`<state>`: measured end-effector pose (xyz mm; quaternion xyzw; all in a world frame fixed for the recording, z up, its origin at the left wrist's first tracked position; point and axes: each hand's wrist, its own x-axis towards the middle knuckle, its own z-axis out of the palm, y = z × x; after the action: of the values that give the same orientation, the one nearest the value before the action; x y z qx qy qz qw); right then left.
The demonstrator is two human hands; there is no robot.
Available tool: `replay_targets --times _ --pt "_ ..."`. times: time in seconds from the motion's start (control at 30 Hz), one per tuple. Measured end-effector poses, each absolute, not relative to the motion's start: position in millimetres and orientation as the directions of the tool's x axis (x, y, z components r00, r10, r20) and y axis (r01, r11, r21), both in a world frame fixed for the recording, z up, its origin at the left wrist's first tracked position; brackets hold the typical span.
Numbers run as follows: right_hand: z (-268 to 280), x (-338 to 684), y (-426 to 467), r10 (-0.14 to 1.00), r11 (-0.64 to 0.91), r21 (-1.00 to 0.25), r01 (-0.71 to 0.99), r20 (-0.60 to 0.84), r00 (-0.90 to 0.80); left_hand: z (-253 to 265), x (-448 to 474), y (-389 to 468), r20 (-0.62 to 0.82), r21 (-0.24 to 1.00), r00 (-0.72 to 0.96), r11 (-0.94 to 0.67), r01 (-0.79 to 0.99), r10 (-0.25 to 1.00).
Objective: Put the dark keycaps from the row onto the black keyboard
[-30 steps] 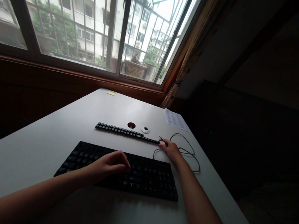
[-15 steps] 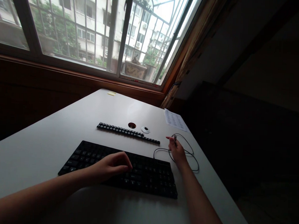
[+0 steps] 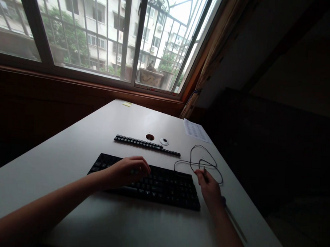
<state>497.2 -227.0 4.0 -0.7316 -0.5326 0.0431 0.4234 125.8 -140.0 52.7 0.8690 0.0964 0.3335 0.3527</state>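
Right hand (image 3: 210, 189) has pulled back from the far row of loose keycaps (image 3: 147, 145) and now sits just off the keyboard's (image 3: 148, 181) right end, pinching a thin tool (image 3: 205, 173) that points away toward the coiled cable (image 3: 204, 163). Left hand (image 3: 128, 171) rests flat on the keyboard, loosely curled, gripping nothing. Keyboard's long axis runs left-right, directly left of the tool hand. White desk (image 3: 70, 152), cable hole (image 3: 150, 137), barred window (image 3: 103, 33), pretty dim room.
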Motion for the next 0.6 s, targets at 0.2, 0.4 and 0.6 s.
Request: replay_targets --times 0.2,0.4,0.6 --pt "-19.4 513.0 -236.5 0.819 -0.206 -0.545 0.813 0.359 0.448 64.7 81.2 -98.1 0.455 0.629 0.694 -0.753 0.193 0.558" --pt "-23.7 510.7 -232.2 0.838 -0.108 -0.528 0.842 0.407 0.363 26.6 14.8 -64.5 0.303 0.748 0.432 -0.493 0.444 0.849" --pt "-22.8 508.6 -232.4 0.853 -0.036 -0.563 0.826 0.413 0.318 2.9 -2.9 -61.9 0.103 0.776 0.388 -0.318 0.545 0.916"
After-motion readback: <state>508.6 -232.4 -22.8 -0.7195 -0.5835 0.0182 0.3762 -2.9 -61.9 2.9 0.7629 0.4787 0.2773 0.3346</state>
